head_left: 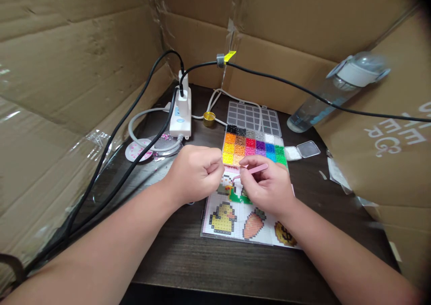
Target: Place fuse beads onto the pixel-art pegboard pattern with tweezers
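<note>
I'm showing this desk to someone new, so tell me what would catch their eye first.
The bead box, its compartments sorted by colour, stands out brightest at the middle of the dark table. Just in front of it, the right hand pinches pink tweezers over a pattern sheet showing a duck and a carrot, with the left hand curled closed beside it. Black cables cross the cardboard walls behind.

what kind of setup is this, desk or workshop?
Probably a small hobby desk walled in with cardboard. A dark wooden table holds a compartment tray of coloured beads and a pattern sheet with a duck and a carrot. The right hand holds pink tweezers; a power strip sits behind.
</note>
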The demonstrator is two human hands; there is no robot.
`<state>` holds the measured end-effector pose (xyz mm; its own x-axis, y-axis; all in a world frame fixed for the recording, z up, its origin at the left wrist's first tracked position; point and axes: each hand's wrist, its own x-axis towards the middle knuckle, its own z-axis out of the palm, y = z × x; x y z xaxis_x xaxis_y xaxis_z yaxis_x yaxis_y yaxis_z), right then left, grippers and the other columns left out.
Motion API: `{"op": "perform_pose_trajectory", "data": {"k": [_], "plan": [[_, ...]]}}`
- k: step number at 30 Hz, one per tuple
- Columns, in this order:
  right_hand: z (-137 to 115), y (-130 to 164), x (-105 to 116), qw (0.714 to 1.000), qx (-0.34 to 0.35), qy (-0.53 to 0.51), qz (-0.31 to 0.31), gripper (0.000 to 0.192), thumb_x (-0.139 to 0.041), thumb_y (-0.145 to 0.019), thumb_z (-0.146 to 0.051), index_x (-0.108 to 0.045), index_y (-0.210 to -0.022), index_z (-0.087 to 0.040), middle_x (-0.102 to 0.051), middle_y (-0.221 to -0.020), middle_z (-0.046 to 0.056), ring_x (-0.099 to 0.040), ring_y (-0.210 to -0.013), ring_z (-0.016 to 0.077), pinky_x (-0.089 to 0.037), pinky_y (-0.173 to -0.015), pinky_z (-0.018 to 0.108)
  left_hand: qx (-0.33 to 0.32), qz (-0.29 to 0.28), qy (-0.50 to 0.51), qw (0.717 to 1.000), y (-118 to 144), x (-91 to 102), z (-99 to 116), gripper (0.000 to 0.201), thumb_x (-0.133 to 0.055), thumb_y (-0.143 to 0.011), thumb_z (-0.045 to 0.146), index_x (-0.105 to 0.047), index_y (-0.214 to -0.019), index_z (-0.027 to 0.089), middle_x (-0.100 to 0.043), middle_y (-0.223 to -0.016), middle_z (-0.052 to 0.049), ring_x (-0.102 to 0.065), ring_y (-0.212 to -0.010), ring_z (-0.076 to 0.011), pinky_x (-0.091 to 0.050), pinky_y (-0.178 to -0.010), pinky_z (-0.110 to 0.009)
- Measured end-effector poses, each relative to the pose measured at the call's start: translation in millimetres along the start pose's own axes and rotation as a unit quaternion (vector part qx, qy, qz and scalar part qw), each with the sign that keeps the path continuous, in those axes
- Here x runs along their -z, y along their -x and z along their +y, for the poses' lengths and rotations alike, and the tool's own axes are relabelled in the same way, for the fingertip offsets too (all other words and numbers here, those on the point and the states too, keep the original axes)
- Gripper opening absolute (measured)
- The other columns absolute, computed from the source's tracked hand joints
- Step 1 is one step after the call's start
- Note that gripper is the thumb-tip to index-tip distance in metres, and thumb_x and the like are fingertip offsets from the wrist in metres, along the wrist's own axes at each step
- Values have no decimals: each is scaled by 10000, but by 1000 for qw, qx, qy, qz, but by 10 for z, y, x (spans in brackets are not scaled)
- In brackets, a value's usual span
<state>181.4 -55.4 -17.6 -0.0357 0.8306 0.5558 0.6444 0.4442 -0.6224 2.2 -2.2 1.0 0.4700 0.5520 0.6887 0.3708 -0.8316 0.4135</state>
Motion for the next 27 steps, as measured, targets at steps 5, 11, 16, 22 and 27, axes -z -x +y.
{"op": "perform_pose_trajectory", "data": {"k": [5, 11, 16, 22, 27], "plan": [[-7, 4, -2, 1000, 5, -3, -6, 102, -587, -770, -88, -626, -845, -146, -580, -545, -46, -458, -387, 46, -376, -400, 184, 0, 1, -3, 1000, -4, -3, -8, 382, -532, -648, -16, -207, -548, 160, -185, -502, 76, -175, -466, -25, -159, -456, -204], [-17, 2, -1, 1000, 19, 9, -14, 106, -583, -775, -94, -632, -847, -155, -617, -573, -36, -515, -421, 64, -418, -428, 192, 1, 1, 1, 1000, 5, 3, -8, 377, -530, -649, -15, -211, -548, 160, -188, -501, 78, -176, -463, -26, -161, -454, -201], [-27, -5, 1, 999, 35, 21, -18, 104, -578, -779, -95, -633, -838, -160, -663, -627, -14, -572, -467, 81, -457, -466, 205, 1, 2, 0, 1000, 2, -3, -5, 373, -526, -652, -7, -212, -544, 162, -187, -500, 79, -180, -461, -29, -163, -453, -204], [-31, -6, -2, 999, 46, 15, -24, 113, -567, -795, -101, -627, -863, -169, -685, -681, 0, -583, -492, 85, -473, -481, 212, -1, 2, -1, 1000, 4, 6, -2, 369, -519, -650, -6, -210, -541, 163, -183, -505, 78, -180, -464, -33, -164, -452, -207], [-19, -3, -5, 998, 47, 18, -24, 114, -563, -790, -91, -631, -847, -162, -671, -660, -1, -543, -454, 76, -442, -447, 213, 0, 3, 2, 1000, -7, 2, -1, 374, -521, -645, -14, -207, -546, 163, -184, -501, 78, -177, -462, -30, -162, -453, -207]]}}
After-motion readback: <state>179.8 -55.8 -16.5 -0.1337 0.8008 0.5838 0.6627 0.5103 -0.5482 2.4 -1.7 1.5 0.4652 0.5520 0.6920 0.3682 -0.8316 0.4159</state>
